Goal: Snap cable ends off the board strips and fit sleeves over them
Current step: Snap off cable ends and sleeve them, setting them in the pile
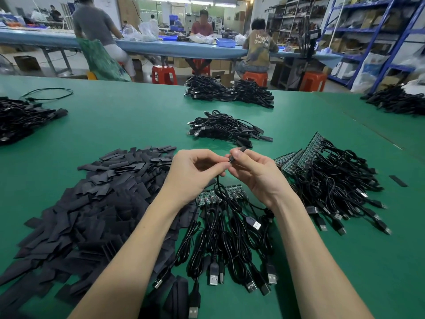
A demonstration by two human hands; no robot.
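My left hand (195,171) pinches the end of a black cable (217,187) between thumb and fingers. My right hand (255,171) pinches a small black sleeve (239,151) right at that cable end, fingertips of both hands meeting. Below my hands lies a green board strip (220,194) with several black USB cables (230,245) still attached and fanned toward me. A large heap of flat black sleeves (92,203) covers the table to the left. More board strips with cables (326,176) are piled to the right.
A pile of sleeved cables (227,130) lies just beyond my hands on the green table (128,120); bigger cable piles sit at the far edge (230,93), far left (20,120) and far right (397,100). A loose sleeve (397,181) lies right. People work at a blue bench behind.
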